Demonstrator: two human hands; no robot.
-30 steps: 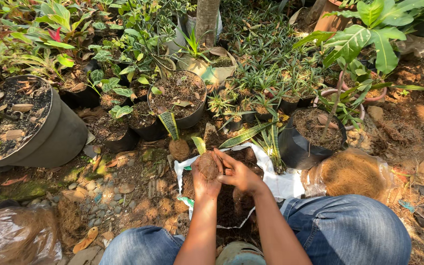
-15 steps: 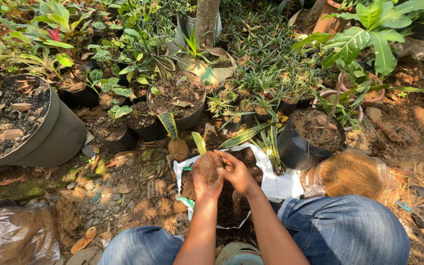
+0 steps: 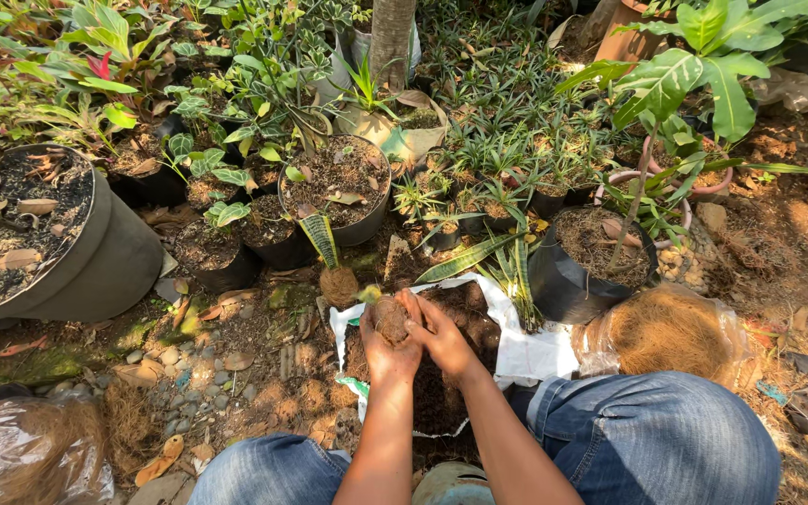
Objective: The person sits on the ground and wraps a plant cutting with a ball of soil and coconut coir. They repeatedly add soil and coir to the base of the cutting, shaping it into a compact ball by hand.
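Both hands, left [image 3: 387,348] and right [image 3: 443,339], are cupped closed around a soil ball [image 3: 390,318], pressing it from two sides above the open soil sack [image 3: 516,355], so crumbs fall back in. Just beyond stands a finished ball with a striped leaf [image 3: 337,281]. Pots [image 3: 105,262] crowd the far ground; open room lies left, on the pebbles [image 3: 170,360].

Outdoor plant nursery or garden plot, nothing indoors showing. Rows of black grow bags and pots [image 3: 357,187] are sitting on bare dirt, a big dark pot [image 3: 95,257] is leaning at left, a tree trunk [image 3: 392,37] is rising at the back. An opened white sack of soil [image 3: 526,351] and a clear bag of coconut fibre [image 3: 670,327] are lying on the gravel and dry leaves.
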